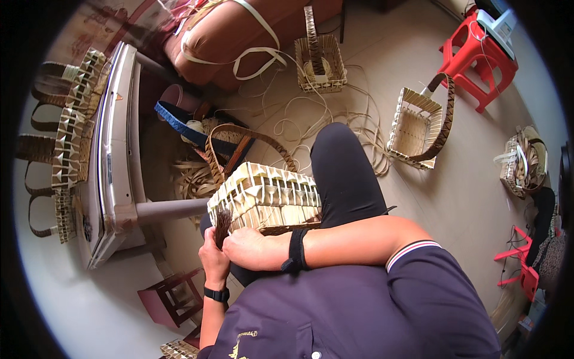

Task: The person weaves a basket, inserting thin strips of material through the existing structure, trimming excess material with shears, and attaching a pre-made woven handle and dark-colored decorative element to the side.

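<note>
A pale woven basket (269, 197) with a brown arched handle rests on my lap, tipped on its side. My right hand (254, 248), with a black band at the wrist, reaches across and presses at the basket's near corner. My left hand (212, 254), with a black watch, sits just beside it. Both hands pinch a bundle of dark brown strips (222, 224) sticking up at that corner.
A white low table (113, 173) stands on the left with woven baskets (75, 102) stacked on it. Two more baskets (320, 57) (418, 122) sit on the floor among loose pale strips. A red stool (478, 57) is at the far right, a small dark stool (170, 296) at the lower left.
</note>
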Tool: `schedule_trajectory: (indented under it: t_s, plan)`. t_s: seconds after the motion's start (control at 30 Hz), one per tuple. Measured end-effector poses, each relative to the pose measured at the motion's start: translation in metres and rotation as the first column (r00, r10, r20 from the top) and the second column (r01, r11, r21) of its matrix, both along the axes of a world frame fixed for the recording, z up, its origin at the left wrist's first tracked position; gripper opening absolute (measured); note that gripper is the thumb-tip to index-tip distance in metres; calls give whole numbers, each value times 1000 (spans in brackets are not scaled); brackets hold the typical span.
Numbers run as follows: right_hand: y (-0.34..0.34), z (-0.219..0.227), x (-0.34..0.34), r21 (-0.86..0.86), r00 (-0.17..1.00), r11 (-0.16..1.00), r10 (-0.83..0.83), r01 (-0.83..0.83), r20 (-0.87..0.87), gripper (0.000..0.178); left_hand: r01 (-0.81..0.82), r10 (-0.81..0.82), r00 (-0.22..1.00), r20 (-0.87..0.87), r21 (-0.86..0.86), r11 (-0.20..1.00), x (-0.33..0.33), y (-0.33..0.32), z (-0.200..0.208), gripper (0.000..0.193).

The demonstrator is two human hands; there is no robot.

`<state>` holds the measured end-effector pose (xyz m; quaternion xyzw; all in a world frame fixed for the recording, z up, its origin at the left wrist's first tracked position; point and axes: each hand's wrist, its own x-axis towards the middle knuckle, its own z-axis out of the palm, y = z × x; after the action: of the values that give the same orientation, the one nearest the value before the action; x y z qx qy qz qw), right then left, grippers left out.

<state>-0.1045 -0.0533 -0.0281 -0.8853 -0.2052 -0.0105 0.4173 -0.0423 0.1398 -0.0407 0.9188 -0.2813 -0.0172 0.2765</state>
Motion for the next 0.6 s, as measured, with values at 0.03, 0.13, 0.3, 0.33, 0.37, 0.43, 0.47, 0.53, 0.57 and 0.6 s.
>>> schedule_trajectory:
  t_s: [0.03, 0.13, 0.3, 0.33, 0.37, 0.43, 0.47, 0.53, 0.57, 0.6]
  plan:
    - [1, 2, -1, 31, 1000, 999, 9, -9, -11, 15, 5, -6, 1000, 27, 38, 999, 1, 0, 3, 36]
    - [-1, 7, -1, 1, 999, 999, 48, -48, 22, 15, -84, 85, 996, 0, 193, 978, 1, -3, 12, 36]
    - [-9, -7, 3, -78, 995, 994, 78, -72, 68, 15, -125, 104, 992, 76, 375, 919, 0, -30, 9, 36]
    - [-19, -7, 1, -71, 997, 995, 67, -64, 44, 15, -141, 117, 990, 84, 402, 905, -2, -38, 10, 36]
    - [-28, -7, -1, -67, 998, 996, 60, -58, 31, 16, -139, 116, 990, 82, 393, 909, -5, -47, 12, 39]
    - [-43, -10, -6, -63, 999, 997, 48, -47, 11, 16, -128, 104, 991, 85, 369, 921, -6, -66, 12, 43]
    - [-49, -13, -9, -63, 999, 997, 45, -44, 16, 16, -124, 98, 991, 92, 342, 931, -6, -72, 10, 44]
    - [-63, -16, -13, -95, 998, 993, 66, -64, 23, 17, -119, 94, 991, 92, 314, 942, -9, -85, 5, 48]
    - [-70, -15, -15, -115, 997, 991, 75, -71, 29, 17, -113, 84, 992, 96, 349, 930, -12, -94, 5, 47]
    - [-79, -17, -17, -131, 995, 988, 92, -86, 39, 17, -107, 75, 992, 99, 383, 918, -15, -103, 4, 46]
